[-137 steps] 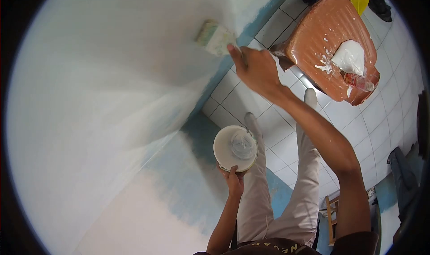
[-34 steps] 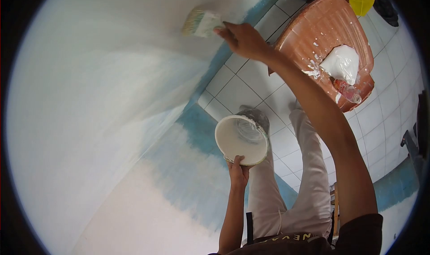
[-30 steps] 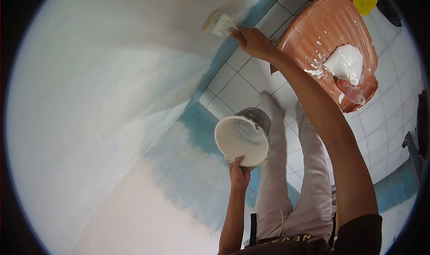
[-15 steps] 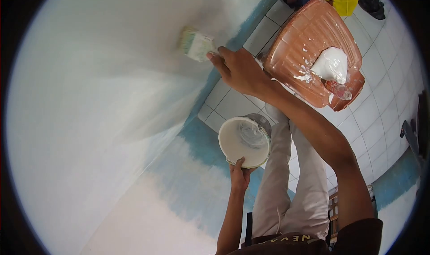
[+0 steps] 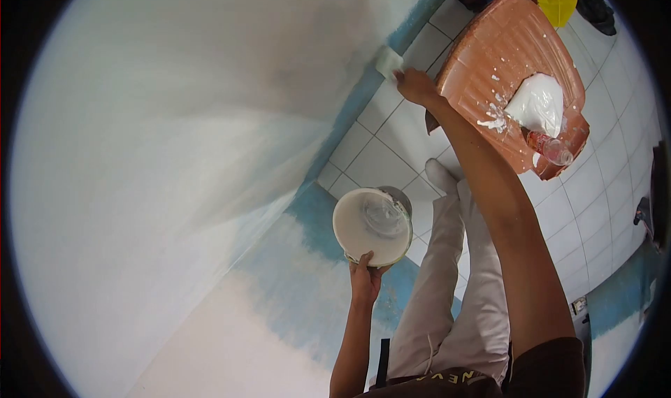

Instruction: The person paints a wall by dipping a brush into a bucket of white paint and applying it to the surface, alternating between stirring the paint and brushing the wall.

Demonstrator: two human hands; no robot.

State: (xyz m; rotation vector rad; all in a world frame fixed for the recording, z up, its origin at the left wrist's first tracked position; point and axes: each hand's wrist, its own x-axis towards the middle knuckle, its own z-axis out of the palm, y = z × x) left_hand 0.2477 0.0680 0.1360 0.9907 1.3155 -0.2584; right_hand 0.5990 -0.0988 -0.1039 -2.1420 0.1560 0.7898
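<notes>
Brushwork along the wall's (image 5: 175, 83) lower edge looks to be in hand: the right hand (image 5: 417, 87), closed on the brush (image 5: 389, 62), holds it at the blue strip (image 5: 358, 109) — arm outstretched, elbow slightly bent. The left hand (image 5: 365, 283) clasps the bucket (image 5: 353, 223) by its near rim. Further strokes there would call for a steady wrist — and a steady bucket.

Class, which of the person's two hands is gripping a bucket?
The left hand: it grips the bucket by its edge, while the right hand holds the brush.
</notes>
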